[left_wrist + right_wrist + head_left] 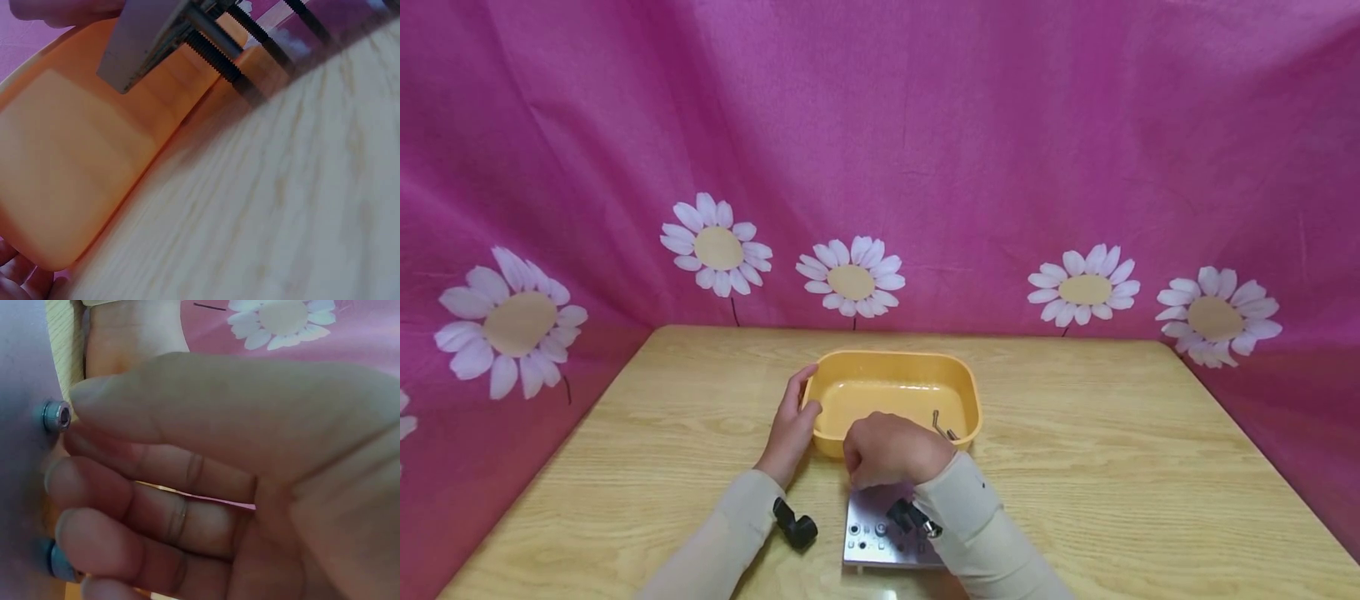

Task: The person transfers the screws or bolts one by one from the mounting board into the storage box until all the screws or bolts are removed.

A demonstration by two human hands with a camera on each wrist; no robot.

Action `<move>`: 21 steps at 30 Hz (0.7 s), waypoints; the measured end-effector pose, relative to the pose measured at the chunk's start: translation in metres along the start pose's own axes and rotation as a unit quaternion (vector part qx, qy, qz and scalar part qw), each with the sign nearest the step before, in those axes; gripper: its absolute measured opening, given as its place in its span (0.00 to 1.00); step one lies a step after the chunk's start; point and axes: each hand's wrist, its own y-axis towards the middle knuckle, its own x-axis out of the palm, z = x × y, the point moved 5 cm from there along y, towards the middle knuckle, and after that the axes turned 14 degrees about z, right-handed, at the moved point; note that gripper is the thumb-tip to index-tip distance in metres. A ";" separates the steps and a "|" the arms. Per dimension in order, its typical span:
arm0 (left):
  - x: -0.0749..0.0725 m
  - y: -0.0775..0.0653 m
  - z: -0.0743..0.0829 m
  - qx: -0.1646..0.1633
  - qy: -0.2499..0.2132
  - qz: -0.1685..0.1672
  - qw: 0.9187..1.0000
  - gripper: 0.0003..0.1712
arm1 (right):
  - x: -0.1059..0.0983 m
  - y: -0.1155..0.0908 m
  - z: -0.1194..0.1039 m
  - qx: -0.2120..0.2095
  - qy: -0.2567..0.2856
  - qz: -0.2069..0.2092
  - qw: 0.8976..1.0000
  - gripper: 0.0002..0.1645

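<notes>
My left hand (790, 429) grips the left end of a yellow plastic tray (820, 437), thumb over the rim and fingers along the outside. Its fingertips also show in the left wrist view. My right hand (895, 450) hangs curled above a metal plate (865, 552) in front of the tray. In the right wrist view, thumb and forefinger tips are right at the head of a socket head screw (57, 416); I cannot tell whether they pinch it. A second screw (60, 561) sits by the lower fingers. Black threaded screws (212, 57) stick out under the plate.
An L-shaped hex key (937, 425) and a small metal piece (952, 435) lie in the tray's front right corner. The wooden table (1112, 467) is backed by a pink cloth (962, 167) with white daisies.
</notes>
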 end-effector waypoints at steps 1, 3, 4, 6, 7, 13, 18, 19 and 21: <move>0.000 0.000 0.000 0.001 0.001 0.001 1.000 0.33 | 0.000 0.000 0.000 0.000 -0.001 0.000 1.000 0.13; 0.000 -0.001 0.001 0.003 0.002 0.002 1.000 0.33 | 0.000 0.000 0.000 0.000 -0.003 0.000 1.000 0.14; 0.000 -0.001 0.001 0.004 0.002 0.002 1.000 0.33 | 0.000 -0.001 0.000 0.000 -0.005 0.000 1.000 0.14; 0.000 -0.002 0.002 0.005 0.003 0.004 1.000 0.33 | 0.001 -0.001 0.000 -0.002 -0.008 0.001 1.000 0.14; 0.000 -0.002 0.002 0.006 0.003 0.004 1.000 0.33 | 0.001 -0.001 0.000 -0.002 -0.010 0.001 1.000 0.13; 0.000 -0.001 0.003 0.009 0.003 0.006 1.000 0.33 | 0.000 -0.001 -0.002 -0.010 -0.021 0.000 1.000 0.13; 0.000 -0.001 0.003 0.016 -0.007 0.003 1.000 0.33 | -0.001 -0.002 -0.003 -0.015 -0.031 0.010 0.999 0.13; 0.000 -0.003 0.007 0.016 -0.009 0.000 1.000 0.34 | -0.001 -0.002 -0.003 -0.018 -0.032 0.012 0.999 0.13; -0.002 -0.006 0.013 0.016 -0.014 -0.006 1.000 0.34 | -0.001 -0.002 -0.003 -0.023 -0.038 0.017 0.999 0.13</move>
